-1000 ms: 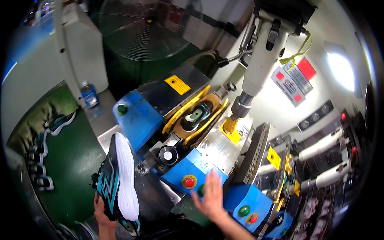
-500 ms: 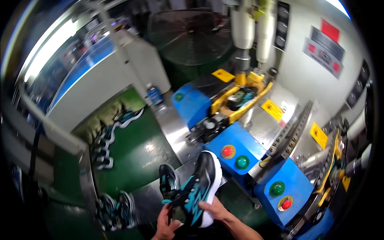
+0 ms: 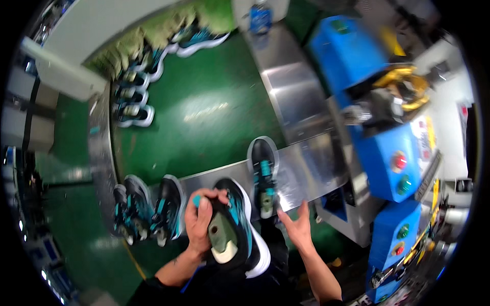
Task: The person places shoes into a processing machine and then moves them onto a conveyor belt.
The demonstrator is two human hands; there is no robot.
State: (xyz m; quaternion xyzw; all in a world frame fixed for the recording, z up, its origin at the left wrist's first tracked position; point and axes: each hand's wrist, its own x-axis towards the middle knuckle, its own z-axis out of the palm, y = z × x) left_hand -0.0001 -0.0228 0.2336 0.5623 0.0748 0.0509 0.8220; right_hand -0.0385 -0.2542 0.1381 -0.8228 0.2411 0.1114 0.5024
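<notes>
My left hand (image 3: 196, 224) grips a black and teal sneaker (image 3: 240, 217) with a thick white sole, held low in front of my body. Inside its collar shows a green shoe last (image 3: 219, 232) with a cream heel end. My right hand (image 3: 297, 227) is off this sneaker, fingers apart and empty. Just beyond its fingertips, a second sneaker (image 3: 263, 153) stands on the metal ledge (image 3: 303, 173), toe pointing away, also with a green last in it. Whether the right fingers touch that sneaker's heel I cannot tell.
Several similar sneakers (image 3: 168, 204) stand on the ledge at left. More sneakers (image 3: 135, 115) line the far left side of the green surface (image 3: 204, 112). A blue-labelled bottle (image 3: 260, 19) is at the back. Blue machine housings (image 3: 383, 173) with red and green buttons stand at right.
The view has swung left and down. My right hand has let go of the sneaker and is apart from it. The left hand still holds it, now tilted with the last's heel end toward me.
</notes>
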